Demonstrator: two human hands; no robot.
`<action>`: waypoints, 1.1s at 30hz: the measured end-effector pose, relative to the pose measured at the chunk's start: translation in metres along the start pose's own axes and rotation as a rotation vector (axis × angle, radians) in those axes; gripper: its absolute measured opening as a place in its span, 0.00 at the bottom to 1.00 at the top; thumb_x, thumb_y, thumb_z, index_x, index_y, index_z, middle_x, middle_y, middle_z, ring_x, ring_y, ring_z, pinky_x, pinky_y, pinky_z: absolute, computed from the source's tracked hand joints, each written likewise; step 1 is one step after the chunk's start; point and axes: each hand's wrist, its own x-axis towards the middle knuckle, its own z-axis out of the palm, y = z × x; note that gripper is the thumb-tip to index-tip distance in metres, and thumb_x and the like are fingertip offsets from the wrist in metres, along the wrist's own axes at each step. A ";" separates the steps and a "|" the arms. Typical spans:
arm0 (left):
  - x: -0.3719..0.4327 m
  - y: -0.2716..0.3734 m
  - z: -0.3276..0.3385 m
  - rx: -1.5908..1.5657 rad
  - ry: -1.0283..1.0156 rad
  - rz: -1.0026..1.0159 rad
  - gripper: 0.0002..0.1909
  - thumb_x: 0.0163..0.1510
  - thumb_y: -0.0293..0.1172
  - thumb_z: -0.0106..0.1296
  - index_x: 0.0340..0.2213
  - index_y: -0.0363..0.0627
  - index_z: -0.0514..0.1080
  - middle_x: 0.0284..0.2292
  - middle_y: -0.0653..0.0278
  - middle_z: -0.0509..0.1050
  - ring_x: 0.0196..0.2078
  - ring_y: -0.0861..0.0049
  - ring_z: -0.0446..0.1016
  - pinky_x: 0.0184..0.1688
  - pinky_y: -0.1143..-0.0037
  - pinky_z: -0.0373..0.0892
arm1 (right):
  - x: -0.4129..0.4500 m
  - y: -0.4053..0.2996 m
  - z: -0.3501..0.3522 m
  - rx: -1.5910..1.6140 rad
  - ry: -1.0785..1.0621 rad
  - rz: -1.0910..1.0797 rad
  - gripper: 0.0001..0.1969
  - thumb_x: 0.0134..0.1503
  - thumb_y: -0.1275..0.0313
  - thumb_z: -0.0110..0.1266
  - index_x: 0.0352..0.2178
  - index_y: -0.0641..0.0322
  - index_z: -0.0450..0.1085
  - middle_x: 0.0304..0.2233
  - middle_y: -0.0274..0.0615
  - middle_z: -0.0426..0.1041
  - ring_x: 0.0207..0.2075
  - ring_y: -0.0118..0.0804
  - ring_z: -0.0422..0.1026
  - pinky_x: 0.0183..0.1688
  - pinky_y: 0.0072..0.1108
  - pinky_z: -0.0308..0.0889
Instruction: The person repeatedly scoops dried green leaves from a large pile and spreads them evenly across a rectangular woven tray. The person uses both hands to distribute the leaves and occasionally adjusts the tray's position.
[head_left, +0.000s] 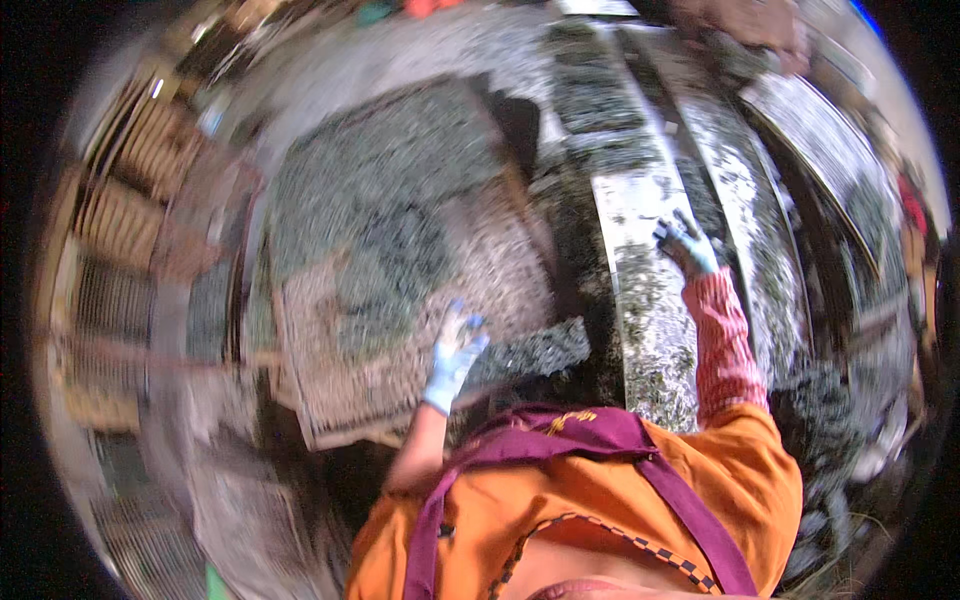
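Note:
My left hand (454, 361), in a pale blue glove with darker fingertips, is over the near side of a broad platform (360, 397). Its fingers are spread, beside the left end of a dark, speckled strip (536, 352); blur hides whether they touch. Dark grey-green flat material (375, 165) covers the platform's far part, and a darker patch (405, 247) lies near its middle. To the right, my right hand (688, 244) reaches over a long white surface (637, 202) strewn with green bits. Its glove has dark fingertips, the fingers stand apart, and nothing shows in them.
Dark green slabs (596, 82) lie in a row at the far end of the white surface. A second pale, littered strip (750, 202) runs parallel on the right. Slatted crates or racks (112, 292) line the left side. Dark clumps (817, 405) lie at the right.

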 end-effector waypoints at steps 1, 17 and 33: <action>-0.002 0.001 0.003 0.034 -0.009 0.059 0.44 0.44 0.15 0.57 0.59 0.51 0.51 0.48 0.61 0.64 0.46 0.77 0.66 0.44 0.77 0.69 | -0.017 0.020 0.021 -0.114 -0.235 0.131 0.35 0.51 0.67 0.59 0.58 0.54 0.51 0.47 0.48 0.68 0.43 0.43 0.72 0.39 0.35 0.71; -0.019 0.059 -0.144 1.798 0.299 -0.064 0.50 0.41 0.50 0.60 0.61 0.61 0.45 0.61 0.59 0.48 0.64 0.58 0.44 0.62 0.55 0.42 | -0.067 0.134 0.068 -0.166 -0.538 0.289 0.24 0.54 0.69 0.55 0.51 0.68 0.62 0.45 0.45 0.71 0.43 0.38 0.71 0.44 0.27 0.68; -0.001 0.104 -0.175 1.746 0.051 -0.007 0.43 0.38 0.46 0.64 0.55 0.57 0.58 0.51 0.59 0.63 0.50 0.60 0.66 0.51 0.63 0.62 | -0.081 0.130 0.110 -0.045 -0.467 0.327 0.20 0.50 0.68 0.60 0.43 0.63 0.68 0.39 0.40 0.74 0.35 0.36 0.75 0.32 0.27 0.73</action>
